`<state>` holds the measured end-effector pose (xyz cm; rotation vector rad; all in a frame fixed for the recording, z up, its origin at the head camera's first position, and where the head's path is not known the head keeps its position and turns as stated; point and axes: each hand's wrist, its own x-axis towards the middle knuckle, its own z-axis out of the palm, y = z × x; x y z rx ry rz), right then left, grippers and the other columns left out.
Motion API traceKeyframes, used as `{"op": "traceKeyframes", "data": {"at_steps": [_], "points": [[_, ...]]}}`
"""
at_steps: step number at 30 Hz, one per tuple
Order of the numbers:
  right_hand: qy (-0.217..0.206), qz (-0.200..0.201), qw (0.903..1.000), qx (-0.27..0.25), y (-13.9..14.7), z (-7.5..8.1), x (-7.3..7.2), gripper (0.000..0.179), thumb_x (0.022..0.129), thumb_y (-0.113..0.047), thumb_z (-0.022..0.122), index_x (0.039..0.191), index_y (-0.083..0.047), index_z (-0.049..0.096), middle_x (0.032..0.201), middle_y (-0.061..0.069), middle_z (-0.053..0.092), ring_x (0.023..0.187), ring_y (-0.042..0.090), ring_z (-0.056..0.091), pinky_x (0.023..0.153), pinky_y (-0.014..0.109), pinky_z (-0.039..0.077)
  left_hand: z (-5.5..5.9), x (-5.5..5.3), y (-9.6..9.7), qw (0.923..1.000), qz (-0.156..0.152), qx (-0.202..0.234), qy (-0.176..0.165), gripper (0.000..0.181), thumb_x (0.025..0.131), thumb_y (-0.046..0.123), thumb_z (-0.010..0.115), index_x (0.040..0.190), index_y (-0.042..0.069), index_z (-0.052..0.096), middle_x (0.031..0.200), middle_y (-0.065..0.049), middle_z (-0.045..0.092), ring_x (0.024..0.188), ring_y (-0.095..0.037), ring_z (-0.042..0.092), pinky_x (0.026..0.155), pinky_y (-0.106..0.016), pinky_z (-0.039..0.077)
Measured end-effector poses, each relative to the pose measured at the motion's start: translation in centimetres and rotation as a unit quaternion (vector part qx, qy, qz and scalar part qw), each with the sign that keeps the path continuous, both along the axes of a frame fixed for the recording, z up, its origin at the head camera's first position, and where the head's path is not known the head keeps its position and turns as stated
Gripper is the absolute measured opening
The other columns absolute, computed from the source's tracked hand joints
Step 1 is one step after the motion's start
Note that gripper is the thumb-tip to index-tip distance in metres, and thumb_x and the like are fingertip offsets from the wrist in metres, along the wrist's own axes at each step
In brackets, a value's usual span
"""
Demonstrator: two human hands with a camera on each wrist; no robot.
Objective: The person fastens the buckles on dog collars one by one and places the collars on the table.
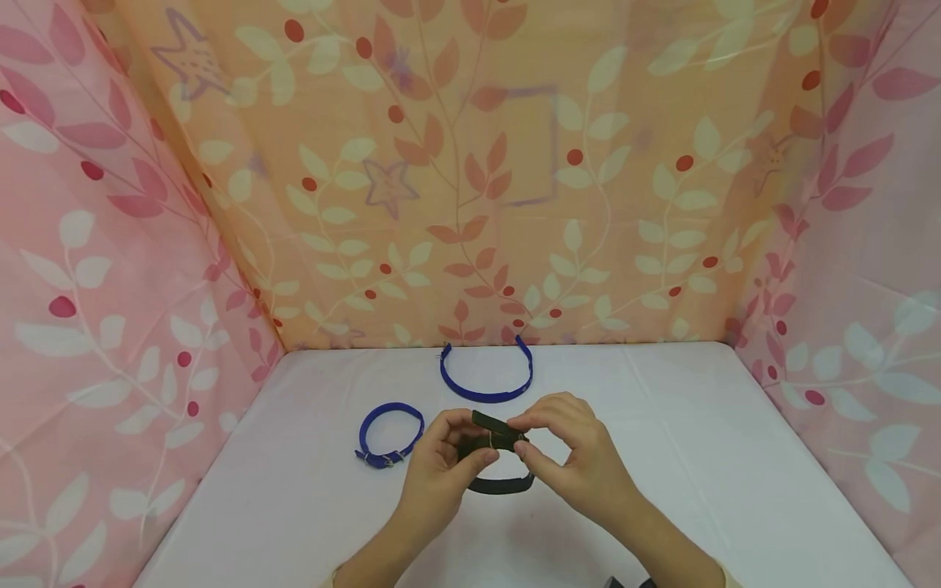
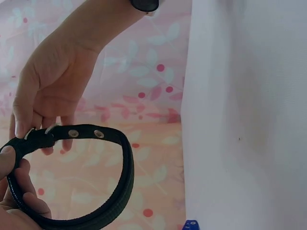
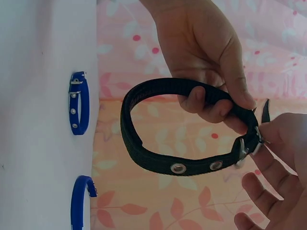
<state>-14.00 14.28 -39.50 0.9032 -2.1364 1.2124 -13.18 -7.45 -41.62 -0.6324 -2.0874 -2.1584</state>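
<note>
Head view shows a dark collar held up above the white table, in front of the person, with both hands on it. The left hand grips the band, fingers curled round the strap and thumb pressing on it. The right hand pinches the collar between thumb and forefinger beside the metal buckle — its other fingers are loosely bent and off the strap, as the right wrist view shows. The collar forms a closed loop, and its free end sticks out between the hands. Two metal eyelets show along the band, near the buckle. On the table, a buckled blue collar lies just beyond the left hand, on its left side, in a ring; farther back, near the table's far edge, an open blue collar lies in a U shape. Leaf-patterned cloth stands behind and on both sides — orange at the back, pink at the sides.
</note>
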Motion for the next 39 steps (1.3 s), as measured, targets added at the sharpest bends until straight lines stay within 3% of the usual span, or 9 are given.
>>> {"op": "traceKeyframes", "data": {"at_steps": [16,27,39], "points": [[-0.024,-0.002,0.9997,0.011,0.11,0.08,0.09,0.034,0.084,-0.01,0.084,0.111,-0.028,0.074,0.105,-0.017,0.07,0.109,0.009,0.061,0.098,0.031,0.041,0.04,-0.06,-0.08,0.9999,-0.002,-0.009,-0.007,0.033,0.092,0.01,0.077,0.121,0.008,0.061,0.113,-0.012,0.07,0.104,-0.024,0.069,0.093,-0.029,0.058],[0.039,0.025,0.9987,-0.019,-0.22,0.05,0.03,0.035,0.084,-0.005,0.084,0.111,-0.024,0.075,0.101,-0.012,0.072,0.105,0.013,0.063,0.098,0.028,0.042,0.19,0.11,0.06,0.9994,-0.018,-0.021,-0.02,0.037,0.089,0.011,0.081,0.121,0.009,0.063,0.113,-0.012,0.07,0.104,-0.029,0.069,0.093,-0.03,0.058],[0.079,0.021,0.9963,-0.028,-0.26,0.09,-0.11,0.04,0.078,0.0,0.084,0.111,-0.023,0.076,0.101,-0.011,0.072,0.102,0.014,0.063,0.099,0.028,0.042,0.11,0.3,0.13,0.999,0.026,-0.031,-0.02,0.029,0.087,0.016,0.083,0.113,0.015,0.071,0.112,-0.006,0.072,0.104,-0.026,0.071,0.091,-0.031,0.059]]}}
